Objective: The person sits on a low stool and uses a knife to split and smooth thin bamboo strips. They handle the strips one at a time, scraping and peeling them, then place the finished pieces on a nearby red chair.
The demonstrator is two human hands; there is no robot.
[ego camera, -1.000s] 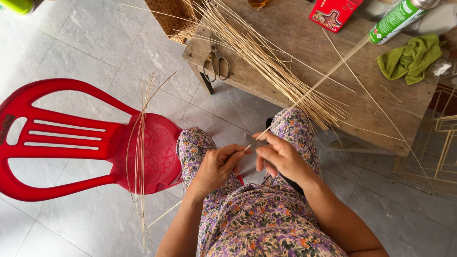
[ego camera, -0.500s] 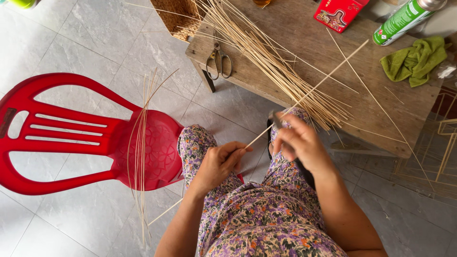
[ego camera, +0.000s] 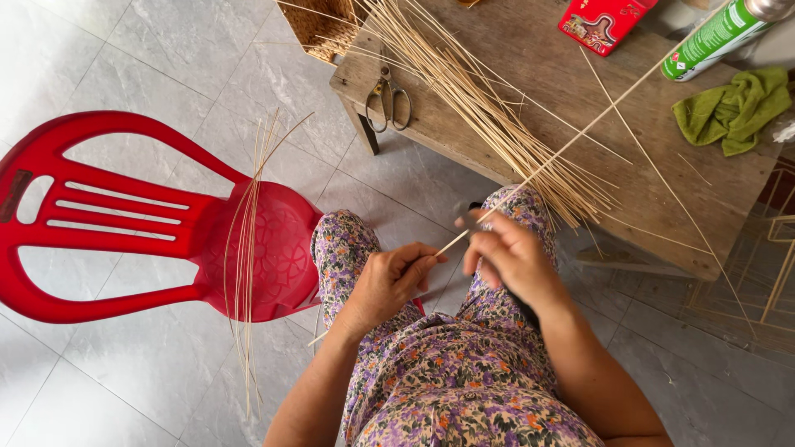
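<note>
A single long bamboo strip runs diagonally from above the person's lap up over the wooden table. Its lower end is pinched in the fingers of the left hand, which are closed around it above the left knee. The right hand is closed on a small dark-handled knife, set against the strip just beyond the left fingertips; the blade itself is too blurred to make out. Both hands hover over the floral-print lap, in front of the table's near edge.

On the table, a loose sheaf of bamboo strips lies slantwise, its ends overhanging the near edge beside the right hand. Metal scissors lie closed to the left of the sheaf. Farther right are a red packet, a green spray can and a crumpled green cloth. A woven basket sits at the table's far left corner.

To the person's left, a red plastic chair on the tiled floor carries several thin strips draped across its seat.
</note>
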